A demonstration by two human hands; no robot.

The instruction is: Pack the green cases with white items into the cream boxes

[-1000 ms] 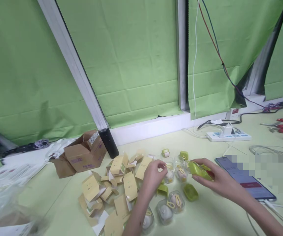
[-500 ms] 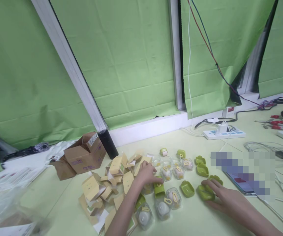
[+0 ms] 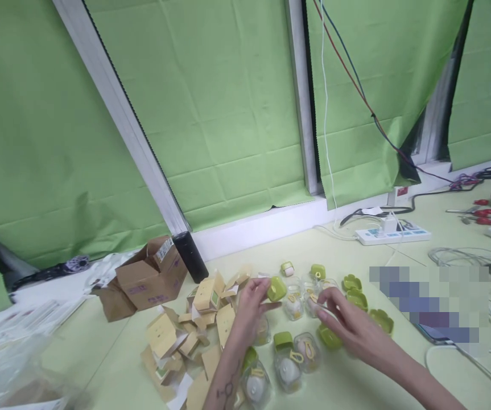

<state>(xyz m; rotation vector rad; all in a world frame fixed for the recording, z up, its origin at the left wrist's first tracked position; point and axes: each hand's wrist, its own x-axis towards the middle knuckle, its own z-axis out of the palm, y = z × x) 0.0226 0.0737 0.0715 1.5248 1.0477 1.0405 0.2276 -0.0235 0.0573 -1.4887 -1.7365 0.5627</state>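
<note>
My left hand (image 3: 254, 302) pinches a small rounded green case piece (image 3: 276, 289) with a pale mark on its face, above the clear cases. My right hand (image 3: 345, 322) has its thumb and fingers drawn together beside a clear case; whatever they hold is hidden. Under that hand lies a green scalloped dish (image 3: 329, 337). Between and below the hands stand several clear cases, such as a clear case with a white ball-like thing and yellow loop (image 3: 288, 371). Another green piece (image 3: 283, 340) lies at its top edge.
Opened small cardboard boxes (image 3: 162, 333) are heaped left of my left arm. Behind them are a brown carton (image 3: 153, 279) and a black cylinder (image 3: 189, 256). Several green dishes (image 3: 382, 323) lie to the right, near a phone (image 3: 435, 330), a power strip (image 3: 392, 235) and loose cables.
My left hand has lifted a green piece off the group of cases. My right hand has moved left and up from the green dishes, and the dish it touched no longer shows there.
</note>
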